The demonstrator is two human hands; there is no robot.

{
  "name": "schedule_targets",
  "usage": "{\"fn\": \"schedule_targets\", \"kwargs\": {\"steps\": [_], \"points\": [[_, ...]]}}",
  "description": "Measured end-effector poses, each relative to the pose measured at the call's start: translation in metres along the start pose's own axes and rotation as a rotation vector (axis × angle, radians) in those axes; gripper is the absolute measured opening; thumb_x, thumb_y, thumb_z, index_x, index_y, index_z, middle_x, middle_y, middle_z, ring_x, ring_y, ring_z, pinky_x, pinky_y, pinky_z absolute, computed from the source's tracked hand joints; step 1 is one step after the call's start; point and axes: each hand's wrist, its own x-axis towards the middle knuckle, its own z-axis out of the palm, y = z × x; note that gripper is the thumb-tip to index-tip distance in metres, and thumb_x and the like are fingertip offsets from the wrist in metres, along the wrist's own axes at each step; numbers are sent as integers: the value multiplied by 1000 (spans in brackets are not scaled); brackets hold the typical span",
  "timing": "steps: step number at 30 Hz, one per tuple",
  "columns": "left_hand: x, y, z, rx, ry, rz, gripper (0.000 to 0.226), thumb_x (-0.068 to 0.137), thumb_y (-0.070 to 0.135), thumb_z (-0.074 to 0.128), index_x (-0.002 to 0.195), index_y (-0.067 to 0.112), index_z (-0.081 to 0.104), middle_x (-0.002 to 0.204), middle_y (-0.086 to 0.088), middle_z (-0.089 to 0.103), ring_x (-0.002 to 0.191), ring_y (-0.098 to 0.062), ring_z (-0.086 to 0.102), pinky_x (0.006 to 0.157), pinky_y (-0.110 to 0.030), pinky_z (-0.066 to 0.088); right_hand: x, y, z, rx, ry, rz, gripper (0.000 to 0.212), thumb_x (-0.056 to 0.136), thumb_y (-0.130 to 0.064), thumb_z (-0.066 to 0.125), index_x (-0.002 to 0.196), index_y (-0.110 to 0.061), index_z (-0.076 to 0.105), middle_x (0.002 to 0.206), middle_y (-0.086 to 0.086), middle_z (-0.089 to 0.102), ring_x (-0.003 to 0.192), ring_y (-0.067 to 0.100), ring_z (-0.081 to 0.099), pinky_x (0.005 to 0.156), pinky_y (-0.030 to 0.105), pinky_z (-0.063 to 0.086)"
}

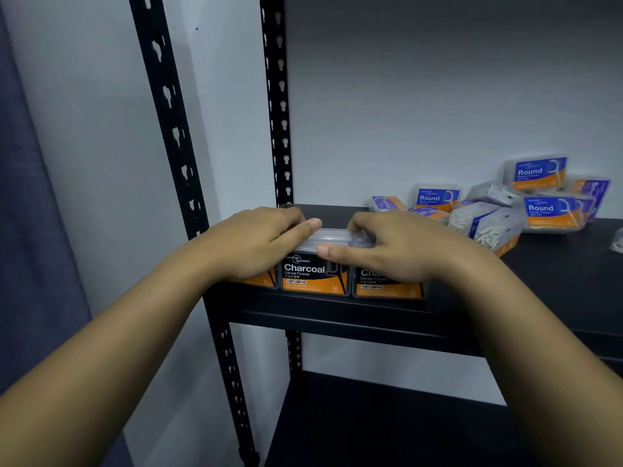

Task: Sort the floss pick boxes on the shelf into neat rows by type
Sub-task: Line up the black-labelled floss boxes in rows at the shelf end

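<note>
Three black-and-orange Charcoal floss boxes stand side by side at the front left of the black shelf. The middle Charcoal box faces me in full. My left hand lies over the left box and its thumb rests on the middle box's clear lid. My right hand covers the right Charcoal box, its thumb also on the middle box's lid. At the back right, blue-and-orange Round boxes and purple boxes lie in a loose heap.
Black perforated uprights frame the shelf's left end against a white wall. A lower black shelf sits beneath. A dark curtain hangs at the far left. Bare shelf surface lies in front of the heap.
</note>
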Motion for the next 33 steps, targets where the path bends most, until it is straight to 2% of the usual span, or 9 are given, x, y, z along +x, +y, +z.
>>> {"fn": "schedule_targets", "kwargs": {"steps": [3, 7, 12, 14, 17, 22, 26, 30, 33], "points": [[-1, -1, 0, -4, 10, 12, 49, 98, 70, 20, 93, 36, 54, 87, 12, 64, 82, -8, 61, 76, -37, 51, -4, 1, -3, 28, -20, 30, 82, 68, -94, 29, 112, -32, 61, 89, -16, 57, 82, 2, 54, 67, 28, 42], [-2, 0, -1, -43, 3, 14, 41, 100, 64, 25, 92, 37, 54, 85, 13, 63, 79, -4, 60, 71, -32, 46, -5, 2, -5, 43, -4, 54, 79, 74, -92, 28, 114, -33, 63, 98, -14, 59, 94, 8, 56, 70, 29, 41], [-2, 2, 1, -44, 22, 21, 42, 103, 58, 27, 91, 30, 57, 80, 9, 61, 75, -5, 58, 67, -31, 42, -4, -4, 0, 47, 33, 11, 73, 82, -88, 27, 111, -31, 63, 97, -9, 66, 90, 9, 60, 77, 31, 50], [-3, 3, 1, -37, 27, 19, 44, 102, 59, 27, 91, 29, 57, 79, 9, 61, 74, -5, 57, 66, -30, 40, -5, -5, 1, 27, 46, 0, 73, 83, -88, 26, 108, -30, 63, 92, -9, 65, 85, 7, 59, 73, 31, 50], [-5, 5, 2, -25, 27, 3, 53, 98, 66, 24, 95, 28, 61, 81, 8, 65, 76, -10, 61, 68, -34, 47, -5, -6, 2, 11, 49, -4, 73, 81, -89, 26, 105, -29, 62, 87, -10, 63, 81, 5, 57, 66, 29, 45], [-5, 7, 5, 10, 61, -14, 45, 101, 63, 24, 77, 34, 48, 74, 7, 60, 71, -12, 58, 65, -35, 41, -7, -8, 0, -5, 20, -17, 85, 65, -97, 31, 109, -30, 61, 88, -12, 62, 80, 4, 57, 63, 29, 45], [-5, 7, 5, 25, 56, -26, 47, 102, 63, 23, 83, 31, 53, 76, 6, 61, 73, -13, 59, 69, -38, 46, -8, -9, 0, -26, 23, 1, 78, 70, -94, 41, 112, -31, 61, 91, -12, 62, 81, 4, 57, 63, 28, 45], [-5, 8, 6, 33, 71, -32, 46, 102, 61, 23, 81, 30, 51, 76, 6, 60, 73, -14, 58, 70, -39, 47, -6, -9, 2, -65, 42, -5, 79, 73, -92, 40, 112, -27, 61, 96, -8, 64, 86, 11, 59, 65, 29, 45], [-5, 7, 6, 30, 76, -38, 48, 101, 61, 22, 81, 29, 51, 77, 5, 61, 74, -16, 59, 72, -41, 49, -6, -10, 2, -67, 19, -1, 78, 75, -91, 41, 111, -26, 61, 95, -8, 62, 84, 8, 57, 62, 27, 41]]}}
